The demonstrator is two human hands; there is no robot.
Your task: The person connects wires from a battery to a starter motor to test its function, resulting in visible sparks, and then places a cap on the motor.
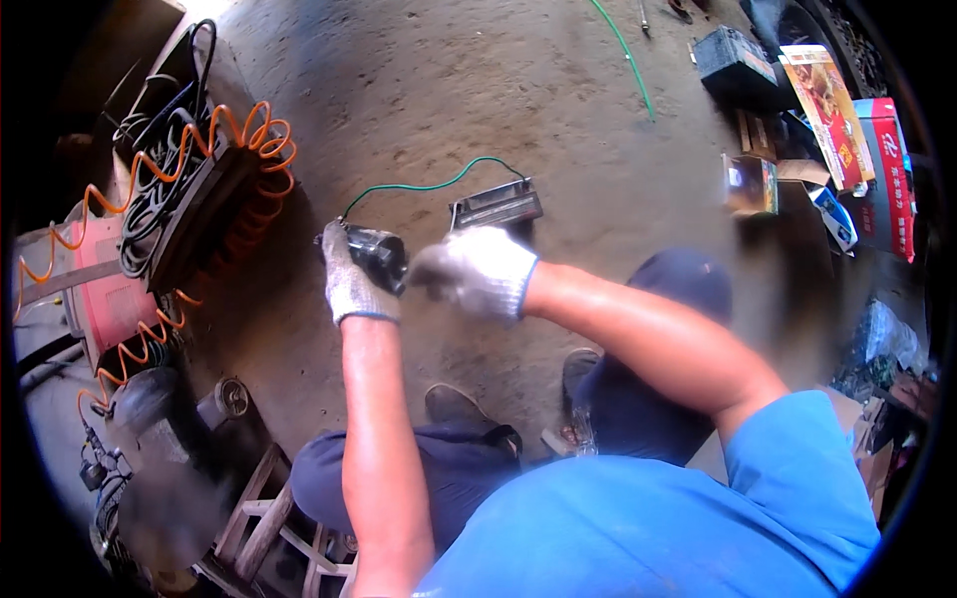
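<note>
And here we have it, low over the bare, dusty grey-brown concrete floor (598,189): the left hand (351,276), in a white knitted work glove with a grimy finger side, is curled around a glossy black cylindrical metal part (379,257), gripping it along its left side. Just to the right comes the right hand (480,271), gloved the same way, its fingers smeared by blur beside the part; whether they pinch anything or touch it, I cannot tell from here.

Look beyond the hands: a thin green wire (419,187) arches from the part's far end, by the left fingertips, across to a dark, rectangular battery-like block (495,203) on the floor, just beyond the right hand. The hands work out in front of the person's knees, dark trousers (653,399) on both sides, bright blue short-sleeved shirt (618,528) below.

Over on the left, an orange coiled hose (274,149) hangs around looped black cables (150,224); on the far right, a tall red-and-grey cardboard box (887,179) stands among smaller cartons (750,185).
</note>
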